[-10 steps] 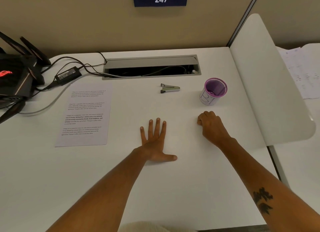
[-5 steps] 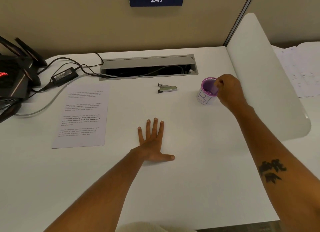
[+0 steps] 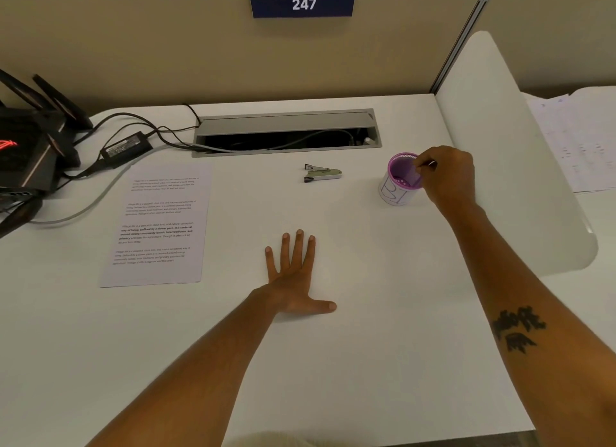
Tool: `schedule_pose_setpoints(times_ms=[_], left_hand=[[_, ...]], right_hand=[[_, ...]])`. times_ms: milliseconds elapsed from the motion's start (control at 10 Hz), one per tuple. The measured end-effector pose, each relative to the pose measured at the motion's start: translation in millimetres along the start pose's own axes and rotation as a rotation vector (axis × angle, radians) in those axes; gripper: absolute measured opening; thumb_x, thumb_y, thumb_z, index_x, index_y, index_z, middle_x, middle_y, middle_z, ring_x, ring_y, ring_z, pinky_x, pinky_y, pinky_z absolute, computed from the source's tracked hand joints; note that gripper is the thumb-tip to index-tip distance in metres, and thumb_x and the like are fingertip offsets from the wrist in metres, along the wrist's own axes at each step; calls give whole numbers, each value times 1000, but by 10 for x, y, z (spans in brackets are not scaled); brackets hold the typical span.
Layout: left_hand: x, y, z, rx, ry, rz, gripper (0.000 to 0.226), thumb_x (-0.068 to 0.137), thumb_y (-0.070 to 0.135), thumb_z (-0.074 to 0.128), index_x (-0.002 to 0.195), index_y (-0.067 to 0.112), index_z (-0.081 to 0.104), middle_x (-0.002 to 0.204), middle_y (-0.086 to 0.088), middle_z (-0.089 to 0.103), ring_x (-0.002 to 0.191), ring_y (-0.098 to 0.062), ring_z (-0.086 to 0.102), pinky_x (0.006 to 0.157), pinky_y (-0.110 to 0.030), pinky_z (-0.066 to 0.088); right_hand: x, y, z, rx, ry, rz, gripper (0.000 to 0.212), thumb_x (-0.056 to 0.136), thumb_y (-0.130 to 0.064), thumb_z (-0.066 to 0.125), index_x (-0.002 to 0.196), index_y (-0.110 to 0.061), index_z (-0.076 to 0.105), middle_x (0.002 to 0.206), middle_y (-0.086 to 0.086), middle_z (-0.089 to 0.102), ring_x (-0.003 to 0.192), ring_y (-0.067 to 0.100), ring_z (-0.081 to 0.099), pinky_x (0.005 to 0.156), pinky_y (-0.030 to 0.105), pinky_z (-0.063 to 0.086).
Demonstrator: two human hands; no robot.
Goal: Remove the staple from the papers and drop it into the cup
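At right of centre, the right hand point(image 3: 448, 176) hovers at the cup's point(image 3: 398, 183) rim, fingertips pinched; any staple there is too small to see. The left hand point(image 3: 295, 276) lies flat, fingers spread, lower centre. The papers point(image 3: 160, 226) lie at left, well apart.

The right hand point(image 3: 446, 176), seen a second ago resting as a closed fist on the table point(image 3: 366, 346) on the near side of the cup point(image 3: 398, 183), is now being held up at the cup's far right rim. The grip is being kept pinched, thumb and forefinger together, with the cup's purple opening lying just to the left of and below it. Whether a staple is being held in the pinch cannot be told. Since half a second ago, the hand's place at the rim is hardly being altered.
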State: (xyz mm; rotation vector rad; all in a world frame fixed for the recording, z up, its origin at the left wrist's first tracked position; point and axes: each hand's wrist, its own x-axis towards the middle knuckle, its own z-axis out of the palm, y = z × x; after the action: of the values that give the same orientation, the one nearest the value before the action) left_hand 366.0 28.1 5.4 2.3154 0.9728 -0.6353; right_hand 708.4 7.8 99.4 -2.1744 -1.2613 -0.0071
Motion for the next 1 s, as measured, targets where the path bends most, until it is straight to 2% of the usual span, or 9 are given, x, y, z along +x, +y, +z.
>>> schedule_pose_setpoints(times_ms=[300, 500, 600, 700, 800, 900, 1000], left_hand=[[4, -10, 16, 0, 25, 12, 151, 67, 92, 61, 151, 24, -44, 154, -3, -58, 139, -31, -55, 116, -66, -28], [-7, -44, 69, -19, 57, 40, 150, 65, 94, 60, 152, 25, -42, 155, -2, -56, 140, -30, -55, 115, -64, -30], [-37, -82, 59, -43, 93, 73, 139, 75, 86, 61, 157, 26, -34, 160, -1, -50, 145, -29, -50, 118, -63, -28], [-131, -189, 79, -34, 178, 100, 121, 87, 77, 55, 162, 22, -23, 168, -2, -38, 152, -28, -39, 122, -58, -25], [-308, -383, 145, -7, 341, 77, 109, 93, 75, 42, 165, 16, -14, 172, -6, -27, 156, -26, -33, 124, -53, -25], [-544, -621, 173, 6, 425, 32, 106, 93, 77, 34, 165, 15, -12, 172, -5, -27, 156, -24, -32, 124, -49, -24], [-767, -967, 179, 2, 464, -9, 106, 90, 80, 28, 165, 15, -10, 172, -6, -24, 157, -24, -30, 124, -48, -25]], right_hand=[[-52, -21, -18, -39, -23, 32, 19, 84, 2, 68, 95, -6, 82, 96, 14, 80, 85, 31, 74, 79, 32, 58], [-212, -98, -112, -16, 36, 52, 16, 83, 3, 69, 89, -5, 81, 88, 13, 80, 77, 29, 73, 75, 34, 60], [-251, -123, -165, -5, 63, 48, 13, 83, 3, 71, 88, -5, 80, 87, 12, 80, 77, 28, 73, 75, 30, 58], [-321, -187, -228, -13, 79, 35, 12, 87, 1, 71, 93, -4, 80, 90, 14, 80, 79, 29, 74, 77, 27, 55], [-455, -287, -236, -18, 85, 4, 10, 89, -2, 72, 96, -5, 80, 94, 13, 79, 82, 28, 73, 78, 27, 55], [-643, -429, -192, -2, 82, 12, 9, 88, -8, 76, 97, -8, 79, 95, 10, 78, 83, 25, 72, 79, 32, 59], [-879, -595, -97, 46, 117, 38, 7, 88, -10, 77, 94, -11, 77, 92, 7, 77, 81, 24, 71, 75, 31, 58]])
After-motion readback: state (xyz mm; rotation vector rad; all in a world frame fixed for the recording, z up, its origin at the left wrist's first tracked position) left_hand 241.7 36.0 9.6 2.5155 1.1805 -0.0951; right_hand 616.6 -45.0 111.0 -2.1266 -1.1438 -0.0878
